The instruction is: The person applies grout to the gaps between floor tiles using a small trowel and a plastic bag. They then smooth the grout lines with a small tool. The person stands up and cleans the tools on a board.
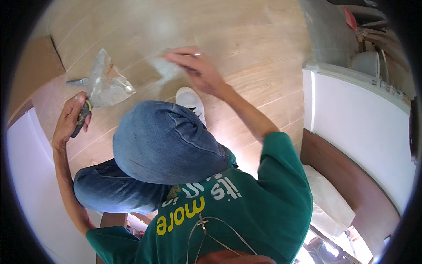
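My left hand (70, 115) is closed around the dark, yellow-trimmed handle (81, 119) of a putty knife. Its wide triangular blade (108, 83) looks smeared and shiny, pointing away over the floor. Beside the blade, a small grey ribbed piece (77, 82) sticks out, partly hidden by it. My right hand (200, 70), wearing a ring, is stretched out over the floor (246, 53) ahead of my shoe, blurred by motion. Its fingers are extended, and I make out nothing held in them.
My bent knee (167, 141) and white shoe (190, 102) are between my hands. At the left stands a brown board (41, 66) above a white surface. On the right are a white panel (351, 114), a brown board (343, 176) and a pale sack (327, 200). Clutter fills the far right corner.
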Tool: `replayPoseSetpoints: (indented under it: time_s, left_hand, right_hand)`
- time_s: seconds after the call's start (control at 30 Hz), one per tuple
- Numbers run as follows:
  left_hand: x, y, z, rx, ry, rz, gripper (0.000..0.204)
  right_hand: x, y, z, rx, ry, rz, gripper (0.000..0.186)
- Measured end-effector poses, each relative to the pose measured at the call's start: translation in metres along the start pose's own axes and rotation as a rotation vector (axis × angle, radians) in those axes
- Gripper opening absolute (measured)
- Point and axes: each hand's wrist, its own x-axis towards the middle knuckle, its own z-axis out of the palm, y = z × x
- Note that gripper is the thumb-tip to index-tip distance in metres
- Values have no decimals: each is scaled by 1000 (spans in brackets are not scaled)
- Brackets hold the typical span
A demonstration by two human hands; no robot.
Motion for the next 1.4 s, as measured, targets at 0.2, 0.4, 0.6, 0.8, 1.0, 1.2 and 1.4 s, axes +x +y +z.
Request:
replayPoseSetpoints:
  time_s: [0.2, 0.4, 0.6, 0.8, 1.0, 1.2, 1.4]
  left_hand:
    - [-12, 18, 6, 18, 3, 47, 44]
    - [-15, 2, 5, 75, 48, 205, 43]
    - [-16, 26, -4, -4, 51, 207, 41]
    - [-6, 9, 2, 172, 118, 163, 35]
    - [5, 16, 11, 272, 133, 170, 35]
    - [17, 4, 14, 211, 138, 174, 36]
    - [18, -25, 2, 34, 238, 211, 34]
  right_hand:
    - [82, -3, 62, -43, -30, -519, 56]
    - [84, 17, 68, -66, -129, -440, 59]
    - [55, 41, 37, -329, -94, -106, 59]
    - [107, -19, 30, -348, -164, -188, 59]
    - [133, -20, 52, -623, -320, -333, 52]
    - [100, -18, 52, -641, -454, -366, 52]
    - [35, 64, -41, -633, -576, 162, 47]
